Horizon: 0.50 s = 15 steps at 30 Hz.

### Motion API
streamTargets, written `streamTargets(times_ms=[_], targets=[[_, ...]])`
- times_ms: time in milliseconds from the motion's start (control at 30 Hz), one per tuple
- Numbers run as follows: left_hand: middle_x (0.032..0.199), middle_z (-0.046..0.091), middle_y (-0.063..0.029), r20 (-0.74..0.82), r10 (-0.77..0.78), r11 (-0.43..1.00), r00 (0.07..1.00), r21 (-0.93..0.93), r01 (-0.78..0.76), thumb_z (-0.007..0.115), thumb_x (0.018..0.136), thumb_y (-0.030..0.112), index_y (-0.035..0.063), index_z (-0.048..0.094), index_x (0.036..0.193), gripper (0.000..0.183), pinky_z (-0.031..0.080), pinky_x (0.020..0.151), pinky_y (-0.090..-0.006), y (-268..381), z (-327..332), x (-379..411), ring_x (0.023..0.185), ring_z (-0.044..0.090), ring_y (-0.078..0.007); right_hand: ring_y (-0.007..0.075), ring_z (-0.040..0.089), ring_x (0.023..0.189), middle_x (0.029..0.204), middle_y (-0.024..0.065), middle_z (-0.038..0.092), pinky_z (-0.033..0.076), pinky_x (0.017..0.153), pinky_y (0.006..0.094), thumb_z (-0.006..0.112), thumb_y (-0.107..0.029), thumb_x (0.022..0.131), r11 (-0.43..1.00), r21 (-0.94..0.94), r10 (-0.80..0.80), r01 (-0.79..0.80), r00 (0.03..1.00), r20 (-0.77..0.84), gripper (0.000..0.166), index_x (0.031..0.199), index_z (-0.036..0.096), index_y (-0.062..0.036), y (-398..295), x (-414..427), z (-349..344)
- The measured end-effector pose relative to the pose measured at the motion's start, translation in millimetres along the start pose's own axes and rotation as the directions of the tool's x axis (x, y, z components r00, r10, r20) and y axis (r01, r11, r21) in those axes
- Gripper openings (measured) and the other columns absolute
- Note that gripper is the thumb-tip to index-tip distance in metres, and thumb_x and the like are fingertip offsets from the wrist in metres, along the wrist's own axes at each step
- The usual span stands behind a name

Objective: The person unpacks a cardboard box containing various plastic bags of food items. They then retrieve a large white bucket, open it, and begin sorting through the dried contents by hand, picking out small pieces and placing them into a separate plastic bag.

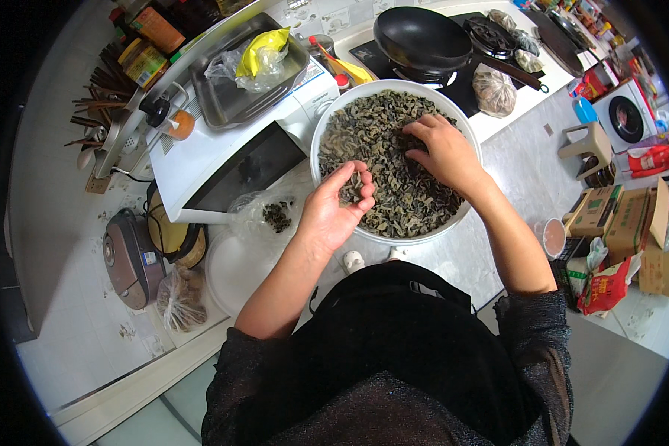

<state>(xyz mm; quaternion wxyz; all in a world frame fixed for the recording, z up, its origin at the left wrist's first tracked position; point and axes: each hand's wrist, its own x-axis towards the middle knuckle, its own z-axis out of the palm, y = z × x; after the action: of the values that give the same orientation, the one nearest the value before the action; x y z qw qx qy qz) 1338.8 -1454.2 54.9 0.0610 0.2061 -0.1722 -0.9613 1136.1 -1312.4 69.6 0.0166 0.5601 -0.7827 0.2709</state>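
A round white tub [474, 139] is filled with small, curled, dark green-grey dried pieces [407, 200], which look like dried fungus or leaves. Over its left part, my left hand [337, 206] is turned palm up with curled fingers, cupped around some of the pieces. My right hand [443, 150] reaches into the tub from the right, its fingertips down among the pieces; whether it pinches any is hidden. Left of the tub lies a clear plastic bag [245, 209] with a small clump of dark pieces [277, 217] in it, beside a round white lid or tray [228, 273].
A white microwave oven [312, 106] with a metal roasting pan [212, 106] on top stands to the left. Beyond the tub, a black wok [423, 39] sits on the gas hob. A rice cooker [131, 256] is at far left, cardboard boxes [627, 223] at right.
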Motion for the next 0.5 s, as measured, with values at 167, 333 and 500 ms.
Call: streamTargets(times_ms=[167, 333, 500], targets=[[0.095, 0.059, -0.0087, 0.000, 0.011, 1.000, 1.000, -0.002, -0.011, 0.059, 0.101, 0.019, 0.0040, 0.062, 0.106, 0.016, 0.042, 0.068, -0.0290, -1, -2, 0, 0.081, 0.054, -0.0182, 0.0351, 0.065, 0.094, 0.096, 0.0152, 0.066, 0.052, 0.085, 0.0432, 0.075, -0.006, 0.077, 0.993, 0.120, 0.009, -0.020, 0.996, 0.091, 0.026, 0.101, 0.067, -0.0026, 2, 2, 1], [0.103, 0.061, -0.0130, -0.112, 0.045, 0.998, 0.993, 0.054, -0.040, 0.056, 0.102, 0.017, -0.0008, 0.059, 0.112, 0.021, 0.051, 0.080, -0.0343, -2, 11, -4, 0.092, 0.060, -0.0240, 0.0260, 0.067, 0.078, 0.089, 0.0130, 0.069, 0.053, 0.075, 0.0359, 0.073, -0.002, 0.081, 0.900, 0.351, 0.245, -0.258, 0.966, 0.081, 0.022, 0.101, 0.065, -0.0007, 13, 1, -2], [0.115, 0.059, -0.0201, -0.143, 0.049, 0.997, 0.988, 0.065, -0.040, 0.054, 0.104, 0.020, -0.0075, 0.054, 0.120, 0.032, 0.054, 0.099, -0.0423, -1, 24, -3, 0.108, 0.062, -0.0319, 0.0103, 0.062, 0.075, 0.083, 0.0043, 0.068, 0.051, 0.071, 0.0272, 0.073, -0.002, 0.085, 0.777, 0.578, 0.277, -0.251, 0.960, 0.045, 0.019, 0.102, 0.065, -0.0005, -5, 1, -1]])
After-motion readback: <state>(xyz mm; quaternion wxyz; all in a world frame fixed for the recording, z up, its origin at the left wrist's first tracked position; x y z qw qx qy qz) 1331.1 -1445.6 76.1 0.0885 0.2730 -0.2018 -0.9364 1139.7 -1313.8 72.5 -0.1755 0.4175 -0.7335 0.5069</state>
